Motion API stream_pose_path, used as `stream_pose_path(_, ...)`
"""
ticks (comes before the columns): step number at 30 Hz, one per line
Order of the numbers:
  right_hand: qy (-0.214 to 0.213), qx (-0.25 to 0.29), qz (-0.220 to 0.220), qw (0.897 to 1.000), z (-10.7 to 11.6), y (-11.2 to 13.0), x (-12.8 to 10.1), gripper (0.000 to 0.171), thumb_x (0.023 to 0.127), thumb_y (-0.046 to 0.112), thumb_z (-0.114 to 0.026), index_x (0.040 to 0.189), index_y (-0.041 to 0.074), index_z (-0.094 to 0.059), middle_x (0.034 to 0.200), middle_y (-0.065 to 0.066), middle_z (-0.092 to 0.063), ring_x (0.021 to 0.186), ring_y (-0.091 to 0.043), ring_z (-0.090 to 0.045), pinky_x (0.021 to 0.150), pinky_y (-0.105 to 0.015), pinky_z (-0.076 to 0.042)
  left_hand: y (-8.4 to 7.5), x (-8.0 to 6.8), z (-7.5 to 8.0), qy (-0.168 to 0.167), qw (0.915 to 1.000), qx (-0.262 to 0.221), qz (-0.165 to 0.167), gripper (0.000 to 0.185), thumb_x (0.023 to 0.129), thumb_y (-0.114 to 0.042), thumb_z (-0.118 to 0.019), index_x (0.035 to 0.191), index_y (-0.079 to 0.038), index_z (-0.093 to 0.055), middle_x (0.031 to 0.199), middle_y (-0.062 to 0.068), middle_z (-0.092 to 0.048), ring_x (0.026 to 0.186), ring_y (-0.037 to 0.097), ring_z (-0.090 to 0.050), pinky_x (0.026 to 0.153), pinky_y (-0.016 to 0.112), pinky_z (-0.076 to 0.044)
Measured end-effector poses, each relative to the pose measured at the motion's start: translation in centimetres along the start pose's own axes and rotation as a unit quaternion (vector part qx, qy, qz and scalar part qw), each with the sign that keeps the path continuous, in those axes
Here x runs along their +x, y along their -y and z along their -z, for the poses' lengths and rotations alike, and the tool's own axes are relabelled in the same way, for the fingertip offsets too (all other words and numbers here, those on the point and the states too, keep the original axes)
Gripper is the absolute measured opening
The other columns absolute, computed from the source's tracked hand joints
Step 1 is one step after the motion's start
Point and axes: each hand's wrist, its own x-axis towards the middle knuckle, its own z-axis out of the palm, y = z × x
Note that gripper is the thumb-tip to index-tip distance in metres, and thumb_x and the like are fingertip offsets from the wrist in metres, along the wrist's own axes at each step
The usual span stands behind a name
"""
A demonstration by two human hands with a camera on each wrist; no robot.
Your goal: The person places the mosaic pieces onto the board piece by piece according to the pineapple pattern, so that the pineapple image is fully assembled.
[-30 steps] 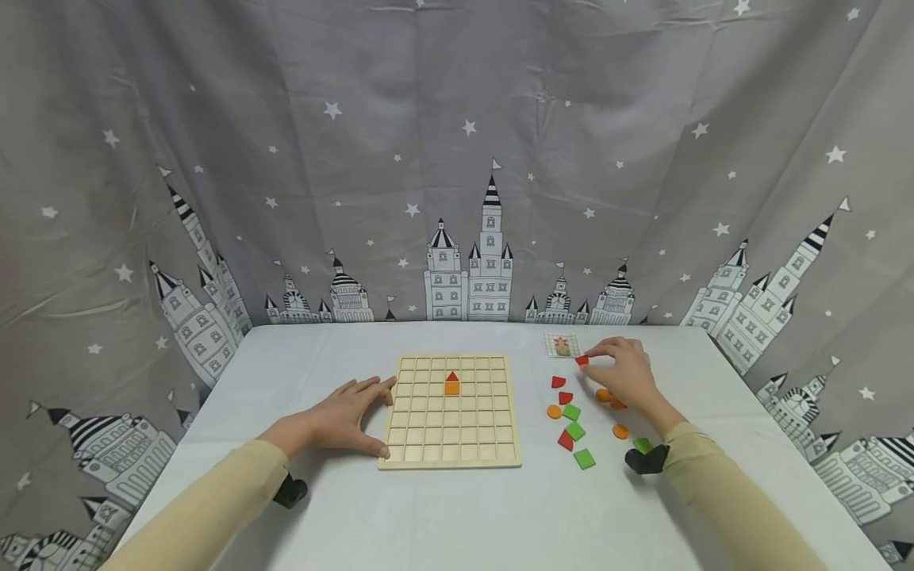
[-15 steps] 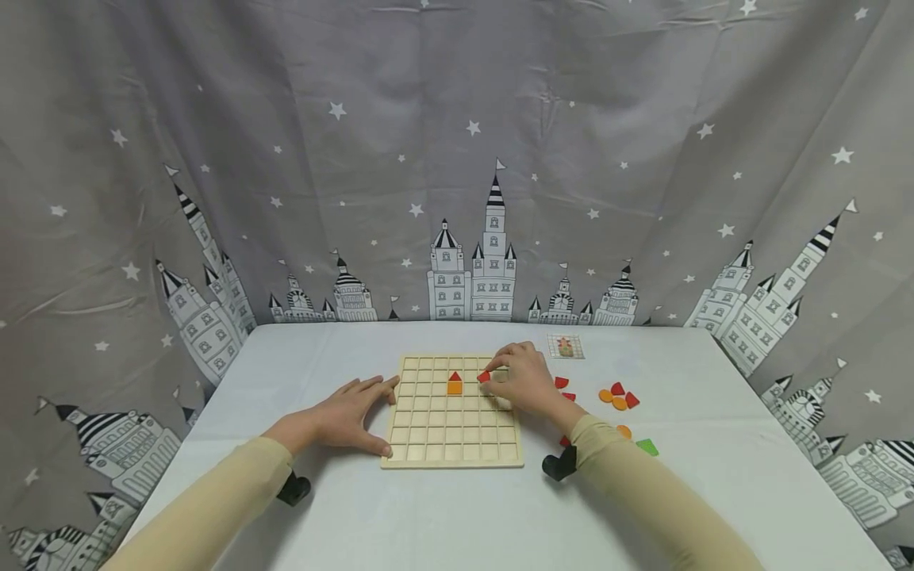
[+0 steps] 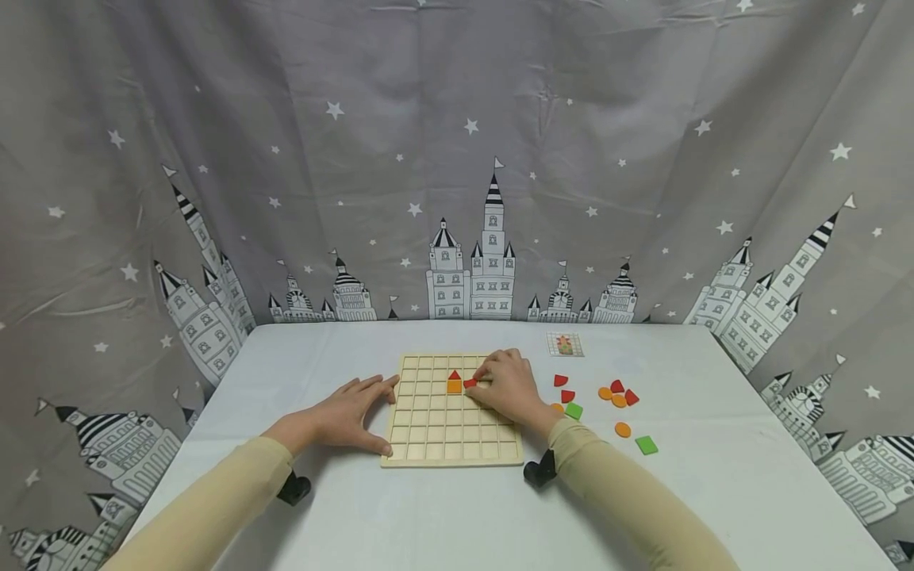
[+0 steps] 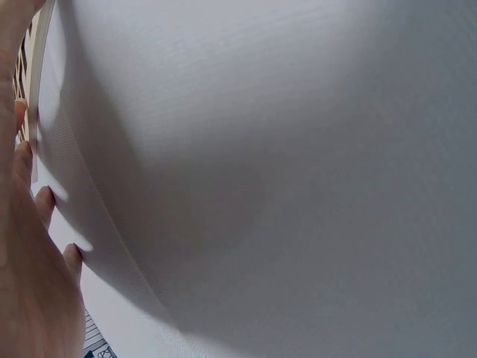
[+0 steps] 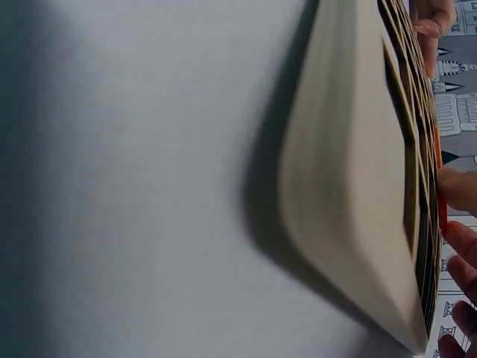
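Observation:
A pale wooden grid board [image 3: 435, 436] lies on the white table. My left hand [image 3: 343, 416] touches its left edge, thumb near the front corner and fingertips farther back, spread apart. On the board sit an orange square tile [image 3: 454, 387] and a red triangle tile [image 3: 455, 375] just behind it. Between thumb and fingertips my right hand [image 3: 508, 386] pinches a small red tile [image 3: 470, 384] at the cell just right of the orange square; its full outline is hidden. The right wrist view shows that red tile [image 5: 443, 214] low against the grid.
Right of the board lie red tiles [image 3: 567, 396], orange round tiles [image 3: 623, 430] and green square tiles [image 3: 646, 445], some partly behind the right arm. A small picture card [image 3: 565, 344] lies at the back right. A grey castle-print curtain [image 3: 457, 159] hangs behind the table.
My right hand has carried the red tile left from beside the picture card to the board, then farther left next to the orange square. My left hand has stayed at the board's edge.

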Motion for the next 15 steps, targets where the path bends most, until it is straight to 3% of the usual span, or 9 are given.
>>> stream_pose_path(15,-0.016,-0.016,-0.012,1.000,0.06,0.38,-0.10,0.024,0.084,0.047,-0.082,0.082,0.025,-0.074,0.115,-0.003,-0.065,0.118,-0.030,-0.048,0.093,-0.045,-0.043,-0.17,0.00,0.07,0.002,1.0000,-0.001,0.004,0.079,0.070,-0.076,-0.078,0.123,-0.026,-0.050,0.168,0.007,-0.026,0.152,0.040,-0.022,0.123,0.062,-0.013)
